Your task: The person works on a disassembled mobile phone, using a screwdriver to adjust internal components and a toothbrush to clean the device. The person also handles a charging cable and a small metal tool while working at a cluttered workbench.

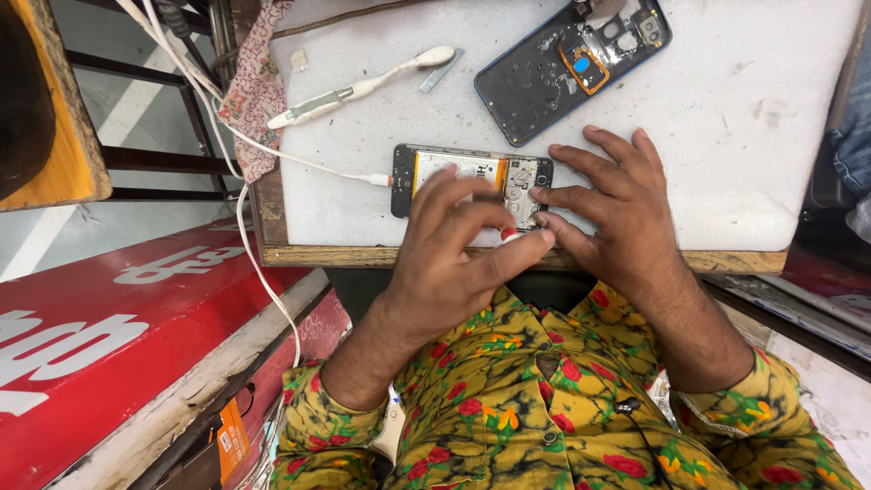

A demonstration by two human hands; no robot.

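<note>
White foam counter [726, 163]: your opened smartphone [472, 177] lies mid-frame, back cover [567, 63] already off, upper right. Left hand [445, 263] pinches something small and red; right hand [617, 213] rests spread on the phone, reassembly undone.

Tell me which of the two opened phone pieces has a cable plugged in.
The black opened phone with the yellow-edged battery, under both hands; a white cable enters its left end. The blue back cover has none.

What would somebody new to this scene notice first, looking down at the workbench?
Probably the opened phone lying at the near edge of the white work mat, with the left hand and right hand meeting over its right end. A white cable is plugged into its left end. Farther back on the mat lies a removed blue back cover, inner side up.
</note>
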